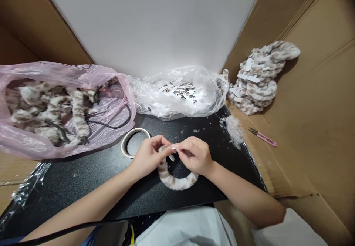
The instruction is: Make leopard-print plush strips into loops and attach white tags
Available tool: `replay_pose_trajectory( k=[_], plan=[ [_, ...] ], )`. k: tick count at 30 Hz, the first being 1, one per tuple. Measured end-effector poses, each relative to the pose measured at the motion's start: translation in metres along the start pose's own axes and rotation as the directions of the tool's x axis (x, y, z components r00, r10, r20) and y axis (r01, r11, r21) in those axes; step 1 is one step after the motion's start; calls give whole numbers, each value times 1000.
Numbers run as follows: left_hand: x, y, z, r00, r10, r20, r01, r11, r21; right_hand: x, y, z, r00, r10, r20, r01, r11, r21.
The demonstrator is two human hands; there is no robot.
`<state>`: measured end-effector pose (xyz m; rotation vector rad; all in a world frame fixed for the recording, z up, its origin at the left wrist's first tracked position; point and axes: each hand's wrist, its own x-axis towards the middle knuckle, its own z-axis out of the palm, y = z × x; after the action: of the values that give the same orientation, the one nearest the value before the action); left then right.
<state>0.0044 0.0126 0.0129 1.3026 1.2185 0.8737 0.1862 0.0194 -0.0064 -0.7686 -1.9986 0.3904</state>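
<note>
Fluffy ring (177, 183) in apparent pinch of both hands (149, 153) (197, 156); furry pieces (80, 114) in pink bag (105, 72)

Soft light, glints on clear bag (210, 98) (small), dark upper-right corner

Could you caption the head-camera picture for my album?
Left hand and right hand meet at a fluffy ring over a black table, pink bag nearby.
</note>
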Motion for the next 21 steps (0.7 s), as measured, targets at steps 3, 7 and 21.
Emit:
replay_pose_trajectory(
  k=[3,7,21],
  plan=[
    [1,1,0,997,-70,11,71,993,-99,-1,-1,0,1000,31,-2,-31,999,19],
    [2,0,-1,984,-162,72,176,949,-262,-2,-2,-1,999,52,2,-52,998,31],
    [1,2,1,978,-182,106,205,936,-287,-4,-12,4,963,264,-45,-237,918,318]
  ],
)
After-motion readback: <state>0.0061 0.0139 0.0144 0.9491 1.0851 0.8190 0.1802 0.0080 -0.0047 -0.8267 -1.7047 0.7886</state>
